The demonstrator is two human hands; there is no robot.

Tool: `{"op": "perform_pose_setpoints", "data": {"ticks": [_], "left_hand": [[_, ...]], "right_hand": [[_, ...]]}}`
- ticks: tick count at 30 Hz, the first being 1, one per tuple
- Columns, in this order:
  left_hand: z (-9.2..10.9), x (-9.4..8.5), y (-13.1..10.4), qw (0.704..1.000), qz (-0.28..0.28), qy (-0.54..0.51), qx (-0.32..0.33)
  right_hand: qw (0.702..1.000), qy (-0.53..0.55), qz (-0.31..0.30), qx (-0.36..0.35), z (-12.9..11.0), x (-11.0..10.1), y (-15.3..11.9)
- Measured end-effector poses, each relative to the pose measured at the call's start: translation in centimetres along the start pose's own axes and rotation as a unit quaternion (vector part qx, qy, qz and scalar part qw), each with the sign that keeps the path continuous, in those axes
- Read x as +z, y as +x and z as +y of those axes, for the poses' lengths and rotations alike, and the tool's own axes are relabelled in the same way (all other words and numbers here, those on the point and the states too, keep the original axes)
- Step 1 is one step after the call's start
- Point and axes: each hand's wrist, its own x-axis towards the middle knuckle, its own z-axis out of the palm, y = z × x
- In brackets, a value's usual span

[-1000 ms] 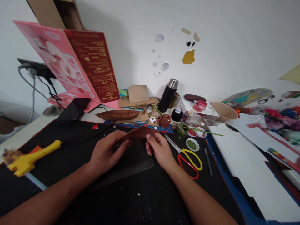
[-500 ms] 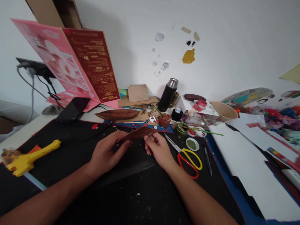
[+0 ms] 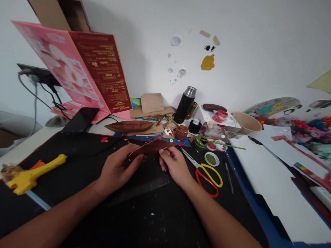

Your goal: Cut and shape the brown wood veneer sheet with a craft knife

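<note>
Between my two hands a thin brown leaf-shaped piece (image 3: 151, 147), perhaps painted cardboard, is held up above the black mat (image 3: 155, 220). My left hand (image 3: 117, 167) is closed on its left end, thumb in front. At its right end my right hand (image 3: 174, 163) pinches the edge between thumb and fingers. Behind it lies a similar brown leaf shape (image 3: 129, 126) with lines along it. Scissors (image 3: 204, 170) with one yellow and one red handle rest just right of my right hand. A ruler-like clear strip (image 3: 147, 189) lies on the mat beneath my hands.
A yellow glue gun (image 3: 36, 174) lies at the left, with a black phone (image 3: 80, 120) behind it. Paint jars (image 3: 181, 132), a green paint dish (image 3: 211, 159) and a black flask (image 3: 184, 105) stand toward the back. A dark pen (image 3: 229, 177) and white paper (image 3: 274, 182) are at the right.
</note>
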Motion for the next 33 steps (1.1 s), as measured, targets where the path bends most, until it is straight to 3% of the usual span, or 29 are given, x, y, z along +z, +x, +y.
{"op": "perform_pose_setpoints", "data": {"ticks": [16,26,33], "left_hand": [[-1.4,0.6,-0.5,0.973,0.025,-0.132,-0.185],[-1.4,0.5,-0.5,0.982,0.011,-0.112,-0.153],[-1.2,0.5,-0.4,0.973,0.014,-0.136,-0.185]], "right_hand": [[0.999,0.03,-0.015,0.004,-0.4,0.1,-0.1],[0.999,0.031,-0.002,0.011,-0.1,0.0,0.0],[0.999,0.037,-0.005,0.009,0.1,0.0,0.0]]}}
